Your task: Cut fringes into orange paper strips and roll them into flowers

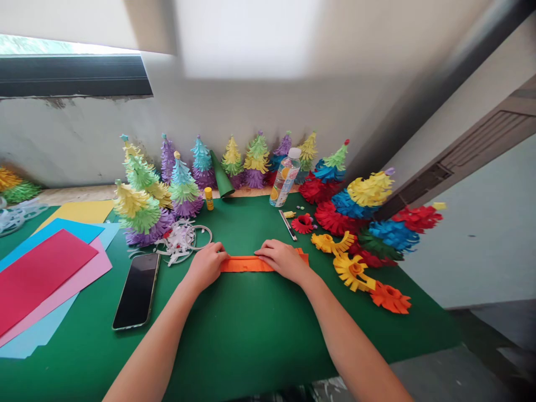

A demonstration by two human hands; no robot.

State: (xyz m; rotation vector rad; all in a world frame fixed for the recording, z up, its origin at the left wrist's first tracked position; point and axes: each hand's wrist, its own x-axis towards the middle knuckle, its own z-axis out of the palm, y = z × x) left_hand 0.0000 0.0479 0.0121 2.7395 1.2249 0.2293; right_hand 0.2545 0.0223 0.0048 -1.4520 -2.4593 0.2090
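An orange paper strip (247, 264) lies flat across the green table (251, 329), running left to right. My left hand (208, 265) holds its left end between thumb and fingers. My right hand (285, 258) rests over its right part, thumb and fingers pressed on the paper; the end sticks out beyond that hand and looks fringed. Just behind my left hand are a white ring (204, 228) and a heap of white paper scraps (178, 241). A pen-like tool (287, 225) lies behind my right hand.
Fringed paper trees (144, 178) line the wall. Among them stand a green cone (221, 177), a glue stick (209, 199) and a bottle (285, 177). A phone (136, 291) and coloured sheets (46, 273) lie left. Yellow (352, 271) and orange fringed curls (391, 297) lie right.
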